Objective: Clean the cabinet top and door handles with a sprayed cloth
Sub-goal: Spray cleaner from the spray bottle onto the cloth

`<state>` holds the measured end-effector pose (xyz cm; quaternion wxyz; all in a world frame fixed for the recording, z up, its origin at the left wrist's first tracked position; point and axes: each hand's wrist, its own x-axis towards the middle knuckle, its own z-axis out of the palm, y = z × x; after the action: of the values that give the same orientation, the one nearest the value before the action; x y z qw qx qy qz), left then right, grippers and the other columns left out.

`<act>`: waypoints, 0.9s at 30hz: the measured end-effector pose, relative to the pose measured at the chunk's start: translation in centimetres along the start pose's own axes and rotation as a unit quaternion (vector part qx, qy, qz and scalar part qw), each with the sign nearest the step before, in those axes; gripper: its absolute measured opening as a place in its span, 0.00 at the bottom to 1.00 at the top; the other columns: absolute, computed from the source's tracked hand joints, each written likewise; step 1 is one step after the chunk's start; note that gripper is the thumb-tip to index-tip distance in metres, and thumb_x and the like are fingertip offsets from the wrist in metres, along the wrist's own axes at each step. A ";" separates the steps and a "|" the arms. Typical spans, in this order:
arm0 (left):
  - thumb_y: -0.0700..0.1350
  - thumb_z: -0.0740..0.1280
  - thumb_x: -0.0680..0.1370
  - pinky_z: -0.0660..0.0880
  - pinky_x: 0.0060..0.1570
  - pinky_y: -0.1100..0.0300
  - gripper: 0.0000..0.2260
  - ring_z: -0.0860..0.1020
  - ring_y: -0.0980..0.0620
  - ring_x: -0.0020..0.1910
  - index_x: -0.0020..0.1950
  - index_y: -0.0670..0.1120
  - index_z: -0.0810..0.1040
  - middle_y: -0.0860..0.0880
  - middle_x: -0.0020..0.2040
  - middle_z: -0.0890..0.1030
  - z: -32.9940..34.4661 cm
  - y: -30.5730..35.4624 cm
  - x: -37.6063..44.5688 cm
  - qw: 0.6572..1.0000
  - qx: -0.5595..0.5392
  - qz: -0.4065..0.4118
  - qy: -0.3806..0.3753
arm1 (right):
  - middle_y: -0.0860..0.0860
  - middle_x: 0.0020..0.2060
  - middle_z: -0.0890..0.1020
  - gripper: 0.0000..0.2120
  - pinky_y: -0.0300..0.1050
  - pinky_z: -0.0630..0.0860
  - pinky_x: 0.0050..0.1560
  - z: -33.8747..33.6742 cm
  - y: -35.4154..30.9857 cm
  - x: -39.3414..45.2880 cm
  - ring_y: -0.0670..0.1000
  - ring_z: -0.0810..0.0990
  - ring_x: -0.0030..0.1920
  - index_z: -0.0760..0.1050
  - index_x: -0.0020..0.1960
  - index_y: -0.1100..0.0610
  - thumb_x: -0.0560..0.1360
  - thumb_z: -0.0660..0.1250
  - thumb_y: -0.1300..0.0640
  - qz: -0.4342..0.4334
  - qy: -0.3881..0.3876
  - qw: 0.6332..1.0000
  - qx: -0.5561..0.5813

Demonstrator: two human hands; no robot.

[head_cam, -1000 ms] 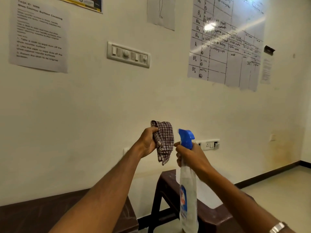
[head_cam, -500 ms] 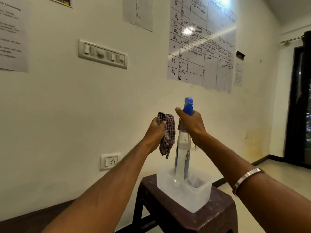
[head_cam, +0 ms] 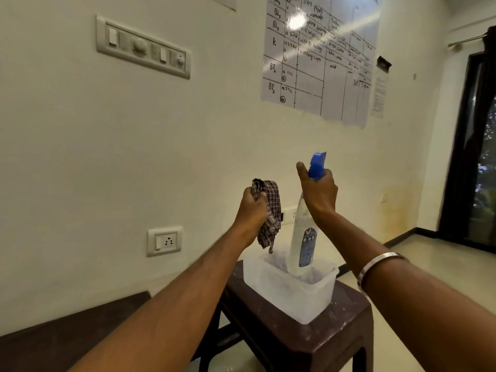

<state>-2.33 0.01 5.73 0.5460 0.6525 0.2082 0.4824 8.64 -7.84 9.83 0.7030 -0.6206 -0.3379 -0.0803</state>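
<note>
Your right hand [head_cam: 318, 193] has lowered the spray bottle [head_cam: 303, 237] from mid-air into the clear tub [head_cam: 292, 294] on the stool [head_cam: 335, 334] — its base now stands inside (a second ago it hung beside the cloth [head_cam: 269, 213]), thumb lifting off the blue head.

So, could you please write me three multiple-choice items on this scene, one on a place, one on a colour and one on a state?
1. Where does the base of the spray bottle sit?
A. inside the translucent tub on the stool
B. on the floor
C. on the dark bench

2. What colour is the bottle's trigger head?
A. red
B. blue
C. green

3. What is the left hand doing?
A. lying flat on the wall
B. hanging empty
C. gripping the bunched checked cloth

Answers: 1 A, the bottle's bottom is within the tub's walls. 2 B, the head above the right hand is blue. 3 C, the fingers curl round the cloth.
</note>
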 end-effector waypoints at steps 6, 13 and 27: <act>0.45 0.57 0.81 0.74 0.57 0.48 0.07 0.76 0.48 0.50 0.56 0.46 0.71 0.46 0.50 0.77 -1.7 -2.6 0.5 1.000 -0.016 -0.016 0.004 | 0.53 0.45 0.76 0.27 0.41 0.67 0.39 0.3 6.0 -1.1 0.44 0.71 0.34 0.69 0.62 0.61 0.75 0.66 0.41 0.060 -0.021 0.997 -0.047; 0.46 0.58 0.81 0.73 0.63 0.43 0.08 0.78 0.45 0.57 0.58 0.47 0.71 0.44 0.56 0.78 -2.3 -4.1 0.4 0.998 -0.038 -0.038 0.021 | 0.55 0.46 0.76 0.25 0.46 0.70 0.43 0.0 9.1 -2.2 0.48 0.72 0.36 0.70 0.58 0.59 0.74 0.67 0.40 0.096 -0.032 0.993 -0.053; 0.42 0.57 0.82 0.73 0.63 0.43 0.05 0.78 0.43 0.58 0.55 0.47 0.72 0.43 0.55 0.79 -3.1 -1.1 -2.8 0.996 -0.075 -0.036 0.014 | 0.61 0.72 0.62 0.43 0.60 0.65 0.69 -1.3 7.3 -4.9 0.61 0.65 0.71 0.54 0.75 0.60 0.72 0.69 0.38 0.086 0.005 0.988 -0.128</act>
<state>-5.94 -0.30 3.38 0.6078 0.5947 0.2025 0.4857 9.28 -8.97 1.00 0.6234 -0.7322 -0.2665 -0.0649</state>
